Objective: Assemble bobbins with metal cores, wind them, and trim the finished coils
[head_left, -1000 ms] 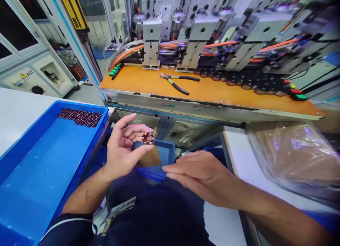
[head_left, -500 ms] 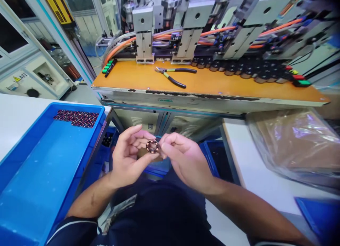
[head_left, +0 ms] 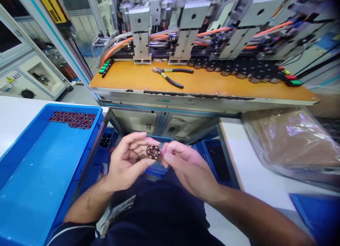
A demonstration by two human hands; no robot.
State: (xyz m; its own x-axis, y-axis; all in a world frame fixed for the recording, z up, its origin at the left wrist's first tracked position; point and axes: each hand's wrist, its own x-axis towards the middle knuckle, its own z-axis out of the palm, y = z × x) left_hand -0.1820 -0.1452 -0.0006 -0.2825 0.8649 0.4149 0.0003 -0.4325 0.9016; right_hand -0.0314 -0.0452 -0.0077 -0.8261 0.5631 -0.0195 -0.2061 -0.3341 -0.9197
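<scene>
Both hands meet over the lap: left hand [head_left: 127, 162] pinches a small copper-wound ring [head_left: 153, 152], right hand [head_left: 190, 170] fingertips pinching its right edge.

Between my left hand [head_left: 127, 161] and my right hand [head_left: 186, 168] there is no room, because they meet at a small ring [head_left: 153, 152]. Left of my left hand the wall of the blue tray [head_left: 39, 168] stands near, and above its floor the space is open. Ahead of both hands the edge of the orange table [head_left: 202, 97] hangs over, with pliers [head_left: 170, 76] lying on it. Right of my right hand the white table [head_left: 252, 178] is bare up to a plastic bag [head_left: 289, 139]. Below the hands stand blue bins [head_left: 209, 150].
</scene>
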